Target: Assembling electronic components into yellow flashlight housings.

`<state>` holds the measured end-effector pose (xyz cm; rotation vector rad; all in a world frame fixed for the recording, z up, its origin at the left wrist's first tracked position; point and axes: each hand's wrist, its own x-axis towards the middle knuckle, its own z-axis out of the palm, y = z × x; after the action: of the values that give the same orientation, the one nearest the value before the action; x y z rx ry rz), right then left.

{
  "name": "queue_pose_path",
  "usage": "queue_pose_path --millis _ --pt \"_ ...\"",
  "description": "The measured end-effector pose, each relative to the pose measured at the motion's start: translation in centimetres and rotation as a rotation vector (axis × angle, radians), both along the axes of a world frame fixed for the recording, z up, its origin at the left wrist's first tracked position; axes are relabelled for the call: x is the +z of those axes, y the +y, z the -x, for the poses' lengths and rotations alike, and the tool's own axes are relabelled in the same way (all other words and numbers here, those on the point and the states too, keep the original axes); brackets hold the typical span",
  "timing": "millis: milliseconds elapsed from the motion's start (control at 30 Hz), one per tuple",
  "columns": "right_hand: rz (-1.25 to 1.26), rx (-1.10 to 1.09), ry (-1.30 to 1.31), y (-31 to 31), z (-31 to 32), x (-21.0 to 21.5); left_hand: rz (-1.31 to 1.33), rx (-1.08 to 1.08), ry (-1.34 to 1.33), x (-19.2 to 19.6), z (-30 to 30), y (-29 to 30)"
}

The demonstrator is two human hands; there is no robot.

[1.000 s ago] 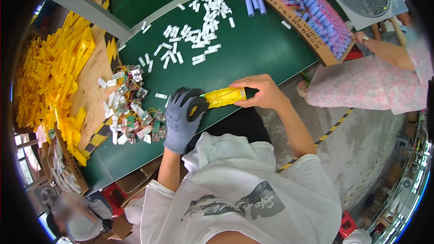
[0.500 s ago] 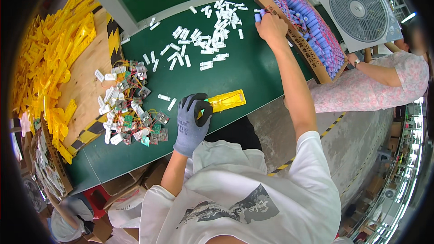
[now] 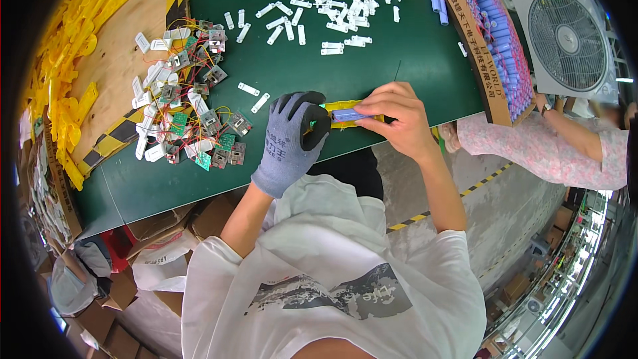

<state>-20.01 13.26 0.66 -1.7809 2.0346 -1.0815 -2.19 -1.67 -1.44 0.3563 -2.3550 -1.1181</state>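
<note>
My left hand (image 3: pixel 292 131), in a grey glove with dark fingers, grips the left end of a yellow plastic housing (image 3: pixel 337 104) at the table's near edge. A bit of green shows beside the gloved fingers. With thumb and fingers, my bare right hand (image 3: pixel 401 116) holds a blue-purple cylindrical battery cell (image 3: pixel 345 116) lengthwise at the housing. Whether the cell is fully seated cannot be told. The right end of the housing is partly covered by my right hand.
Circuit boards with wires and white parts (image 3: pixel 179 119) lie in a heap at left, near yellow housings (image 3: pixel 100 13) on a wooden board. Small white pieces (image 3: pixel 359 0) are scattered farther back. Two loose cells (image 3: pixel 438 6) lie by a cardboard box (image 3: pixel 475 53) of cells. A fan (image 3: pixel 565 36) and a person (image 3: pixel 545 146) are at right.
My right hand has come back from the box of cells to the yellow housing, bringing a battery cell. Two cells now lie beside the box. My left hand still holds the housing.
</note>
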Motion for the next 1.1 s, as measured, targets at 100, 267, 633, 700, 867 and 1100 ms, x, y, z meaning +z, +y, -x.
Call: queue_pose_path --millis 100,267,633,700,867,1100 --pt "0.054 -0.050 0.012 0.4 -0.4 -0.5 0.022 0.000 -0.027 -0.3 -0.2 0.1" --pt "0.055 -0.137 0.041 0.8 -0.9 -0.6 0.030 -0.018 -0.026 -0.4 0.0 0.1" --pt "0.081 -0.023 0.169 0.4 -1.1 0.1 0.135 0.032 -0.032 1.4 0.1 0.4" --pt "0.047 0.010 0.091 -0.1 -0.7 0.4 0.277 0.020 -0.050 1.1 0.0 0.4" --pt "0.041 -0.493 -0.282 -3.7 4.4 -0.7 0.259 0.079 -0.072 0.3 -1.0 0.7" --pt "-0.186 -0.648 -0.007 -6.3 4.8 -0.8 0.250 0.160 -0.074 0.3 -2.2 1.0"
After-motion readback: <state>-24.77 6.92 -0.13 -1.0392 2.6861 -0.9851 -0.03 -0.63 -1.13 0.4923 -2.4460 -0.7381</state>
